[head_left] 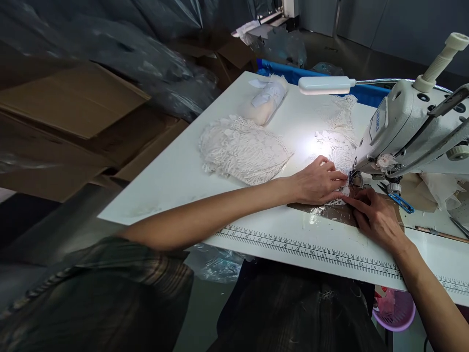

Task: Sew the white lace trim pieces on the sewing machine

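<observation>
White lace fabric [335, 146] lies under the needle area of a white sewing machine [399, 127]. Coming from the left, my left hand [317, 181] rests on the lace with its fingers stretched toward the presser foot [351, 177]. My right hand [377, 215] is close in front of the needle, its thumb and forefinger pinched together at the near edge of the lace. The fingertips of both hands almost meet there. Blue-handled thread snips [401, 200] lie just beyond my right hand.
A heap of white lace [245, 149] and a tied cream bundle [267, 100] lie on the white table [164, 195]. A lamp [326, 85] hangs over it. A ruler strip [293, 246] runs along the front. Cardboard boxes [73, 102] stand left; a purple basket [397, 313] is below.
</observation>
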The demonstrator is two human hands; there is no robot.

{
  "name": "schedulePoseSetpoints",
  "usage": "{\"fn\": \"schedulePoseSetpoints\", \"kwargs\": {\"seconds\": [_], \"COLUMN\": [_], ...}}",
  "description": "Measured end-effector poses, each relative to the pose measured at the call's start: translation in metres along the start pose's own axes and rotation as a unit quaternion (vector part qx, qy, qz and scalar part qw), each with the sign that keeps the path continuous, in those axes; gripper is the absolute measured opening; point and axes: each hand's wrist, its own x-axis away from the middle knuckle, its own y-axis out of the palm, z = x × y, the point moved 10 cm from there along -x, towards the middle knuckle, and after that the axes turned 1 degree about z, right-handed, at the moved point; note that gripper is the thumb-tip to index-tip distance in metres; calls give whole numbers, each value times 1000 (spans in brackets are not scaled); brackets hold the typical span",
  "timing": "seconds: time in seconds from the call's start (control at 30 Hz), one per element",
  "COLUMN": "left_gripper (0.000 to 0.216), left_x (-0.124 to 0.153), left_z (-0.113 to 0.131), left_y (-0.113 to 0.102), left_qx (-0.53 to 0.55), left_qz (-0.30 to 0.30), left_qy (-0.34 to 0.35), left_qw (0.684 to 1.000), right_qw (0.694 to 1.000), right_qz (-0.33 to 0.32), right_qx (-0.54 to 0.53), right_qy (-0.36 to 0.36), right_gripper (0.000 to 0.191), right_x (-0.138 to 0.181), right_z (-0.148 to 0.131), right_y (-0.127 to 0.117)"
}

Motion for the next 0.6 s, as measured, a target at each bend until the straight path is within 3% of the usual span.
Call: {"fn": "schedulePoseSetpoints", "kwargs": {"seconds": [0.6], "left_gripper": [31], "left_x": [5], "left_z": [-8], "left_y": [2], "left_qx": [45], "left_qz": [73], "left_qy": [-7], "left_qw": [996], "right_qw": [999], "right_qz": [11], "right_qx": [-8], "right_qy": [29], "right_gripper": [39], "right_x": [0], "right_z": [3], "right_y": [1]}}
